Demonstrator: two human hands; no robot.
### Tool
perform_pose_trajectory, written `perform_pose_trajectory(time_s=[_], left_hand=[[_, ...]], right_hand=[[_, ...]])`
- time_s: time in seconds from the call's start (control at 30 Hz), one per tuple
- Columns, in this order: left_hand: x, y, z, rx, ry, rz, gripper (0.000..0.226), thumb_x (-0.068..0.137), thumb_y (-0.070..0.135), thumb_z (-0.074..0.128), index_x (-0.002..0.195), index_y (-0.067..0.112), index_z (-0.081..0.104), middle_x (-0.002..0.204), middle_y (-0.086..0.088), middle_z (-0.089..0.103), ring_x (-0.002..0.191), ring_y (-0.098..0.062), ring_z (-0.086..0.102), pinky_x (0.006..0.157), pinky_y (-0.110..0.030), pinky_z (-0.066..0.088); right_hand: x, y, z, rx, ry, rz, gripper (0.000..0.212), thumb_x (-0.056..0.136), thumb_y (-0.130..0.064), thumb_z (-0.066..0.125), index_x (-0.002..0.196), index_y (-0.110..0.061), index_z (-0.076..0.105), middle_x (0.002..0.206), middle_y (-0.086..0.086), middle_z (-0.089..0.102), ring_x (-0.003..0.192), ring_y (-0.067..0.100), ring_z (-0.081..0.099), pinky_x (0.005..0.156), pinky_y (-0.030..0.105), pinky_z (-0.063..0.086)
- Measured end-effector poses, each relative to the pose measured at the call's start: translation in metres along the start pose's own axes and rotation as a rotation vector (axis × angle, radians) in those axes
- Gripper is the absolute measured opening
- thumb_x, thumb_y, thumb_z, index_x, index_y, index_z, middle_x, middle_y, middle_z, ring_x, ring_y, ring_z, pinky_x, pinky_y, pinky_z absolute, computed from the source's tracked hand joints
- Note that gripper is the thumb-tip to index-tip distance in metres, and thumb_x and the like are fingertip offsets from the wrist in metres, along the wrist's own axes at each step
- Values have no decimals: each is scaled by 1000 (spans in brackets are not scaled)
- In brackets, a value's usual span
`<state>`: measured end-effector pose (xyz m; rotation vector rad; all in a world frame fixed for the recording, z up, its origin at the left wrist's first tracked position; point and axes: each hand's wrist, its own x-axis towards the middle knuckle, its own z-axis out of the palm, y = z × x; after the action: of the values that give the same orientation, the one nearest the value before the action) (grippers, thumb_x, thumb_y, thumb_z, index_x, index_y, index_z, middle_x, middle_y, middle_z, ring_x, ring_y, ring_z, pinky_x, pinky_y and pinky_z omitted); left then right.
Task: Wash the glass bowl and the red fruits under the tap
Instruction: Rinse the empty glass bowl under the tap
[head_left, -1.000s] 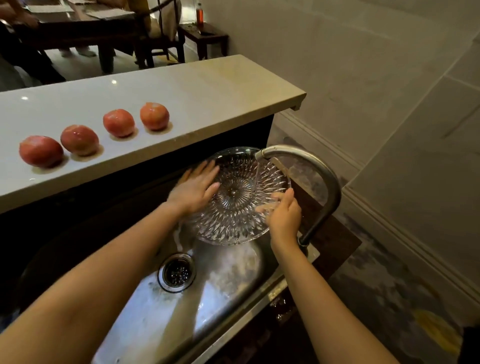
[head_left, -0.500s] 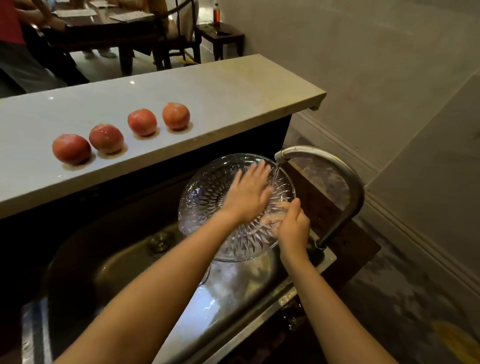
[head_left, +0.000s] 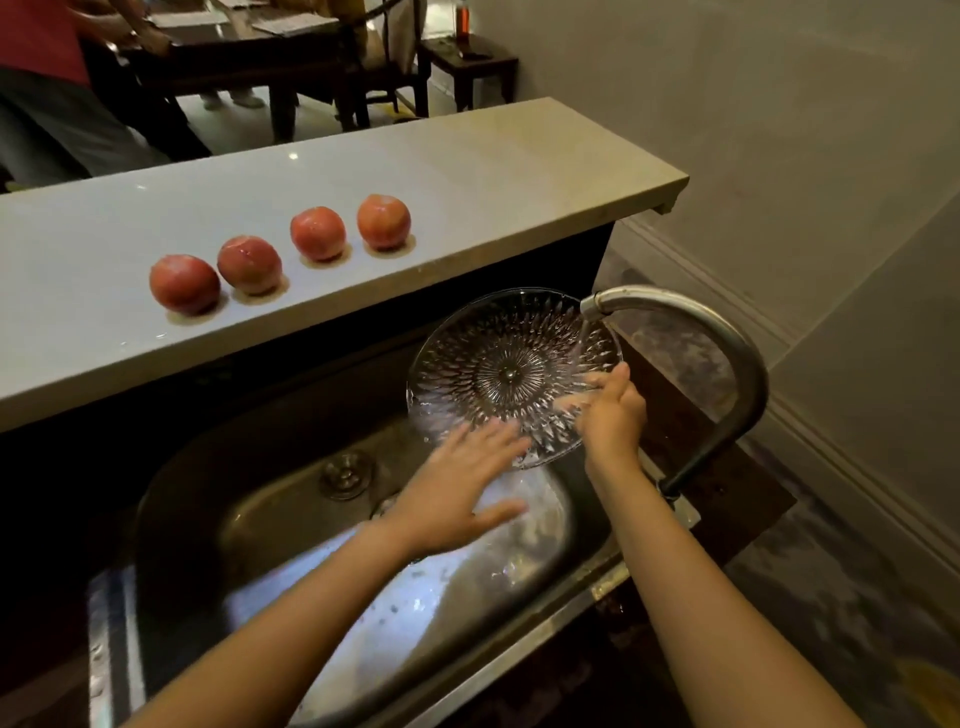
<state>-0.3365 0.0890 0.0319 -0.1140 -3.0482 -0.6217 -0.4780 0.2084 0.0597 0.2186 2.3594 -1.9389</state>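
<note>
Glass bowl tilted under tap stream; right hand grips rim; left hand flat, fingers spread, at lower edge.

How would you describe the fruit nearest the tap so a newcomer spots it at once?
Find the long pale counter behind the steel sink. Four red fruits sit in a row on it. Yours is the rightmost fruit, paler and more orange than the other three.
</note>
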Motion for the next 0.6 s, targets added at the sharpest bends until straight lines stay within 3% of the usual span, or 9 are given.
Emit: perform_pose_trajectory(time_s=[0.07, 0.17, 0.23, 0.3, 0.37, 0.43, 0.53, 0.6], left_hand=[[5, 10, -5, -17, 47, 50, 56, 94, 45, 40, 145, 30, 24, 154, 11, 15, 144, -6, 8, 116, -25, 4], [14, 11, -15, -33, 192, 34, 39, 96, 27, 43, 136, 28, 46, 145, 9, 42, 138, -10, 33, 110, -26, 29], [13, 7, -25, -30, 249, 60, 33, 94, 25, 48, 126, 25, 58, 129, 4, 60, 121, -17, 56, 93, -34, 50], [11, 0, -34, -33, 285, 62, 30, 92, 24, 52, 119, 20, 63, 112, -2, 70, 99, -24, 68, 76, -36, 54], [13, -6, -44, -145, 260, 7, 27, 92, 20, 52, 116, 15, 63, 108, -4, 71, 95, -25, 67, 79, -37, 52], [16, -12, -56, -357, 236, -53, 24, 92, 15, 53, 113, 13, 64, 109, 0, 69, 98, -17, 66, 88, -31, 50], [15, -21, -72, -682, 238, -115, 23, 93, 11, 50, 112, 15, 62, 109, 2, 68, 96, -4, 65, 87, -18, 49], [14, -25, -75, -996, 260, -193, 22, 94, 8, 47, 110, 12, 60, 106, 1, 71, 96, -9, 66, 83, -23, 53]], right_hand=[[-1, 3, 5, -24, -36, 32, 47, 100, -39, 22, 79, -14, 56, 59, 12, 67, 57, 24, 56, 64, 39, 46], [-2, 6, 8, -7, -91, 174, 47, 100, -39, 22, 76, -11, 51, 47, 6, 63, 37, 15, 49, 41, 24, 37], [1, 4, 5, -14, -165, 285, 45, 100, -38, 26, 84, -6, 53, 53, 9, 59, 27, 10, 44, 30, 18, 31], [3, -2, -1, -18, -306, 344, 39, 99, -39, 32, 103, -7, 55, 56, 9, 58, 27, 8, 48, 29, 15, 34], [5, -9, -4, -40, -445, 360, 48, 97, -47, 31, 122, -10, 49, 70, 12, 67, 48, 15, 62, 39, 20, 47], [8, -11, -4, -113, -511, 347, 65, 96, -55, 23, 136, -6, 39, 108, 21, 65, 86, 27, 66, 62, 31, 55], [13, -8, -1, -264, -506, 316, 65, 95, -56, 18, 144, -16, 31, 139, 15, 47, 119, 33, 52, 91, 40, 48], [15, -6, 1, -324, -537, 277, 64, 95, -58, 14, 145, -21, 29, 146, 8, 41, 130, 31, 42, 102, 43, 38]])
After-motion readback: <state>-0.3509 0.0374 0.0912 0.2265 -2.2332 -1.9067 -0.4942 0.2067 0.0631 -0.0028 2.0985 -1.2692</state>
